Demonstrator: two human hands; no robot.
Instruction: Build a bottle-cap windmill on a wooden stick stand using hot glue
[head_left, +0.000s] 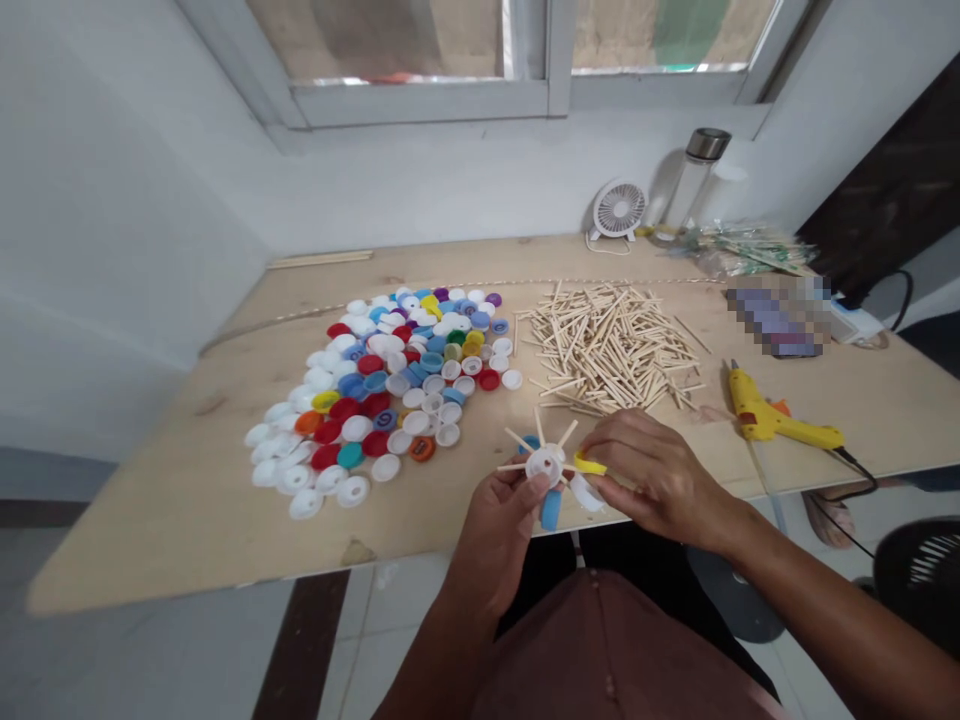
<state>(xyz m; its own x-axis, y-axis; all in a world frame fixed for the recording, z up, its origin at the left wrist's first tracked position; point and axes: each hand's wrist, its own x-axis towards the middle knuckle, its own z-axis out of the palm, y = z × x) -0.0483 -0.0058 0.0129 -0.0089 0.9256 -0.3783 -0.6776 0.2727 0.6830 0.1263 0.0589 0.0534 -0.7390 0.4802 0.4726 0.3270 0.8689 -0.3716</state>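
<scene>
Near the table's front edge, my left hand (504,520) pinches a white bottle cap (544,465) with several short sticks standing out around it like spokes. A blue cap (550,510) and a white cap (587,493) sit at its lower side. My right hand (651,475) holds a yellow cap (590,464) between thumb and fingers, at the right side of the spoked piece. Another blue cap (529,444) shows behind the sticks. Beyond my hands lie a wide spread of coloured caps (375,364) and a heap of short sticks (611,340).
A yellow glue gun (780,415) with a black cord lies at the right. Behind it are a blurred phone-like object (772,318) and bagged sticks (750,248). A small white fan (619,209) and a clear bottle (686,185) stand near the wall.
</scene>
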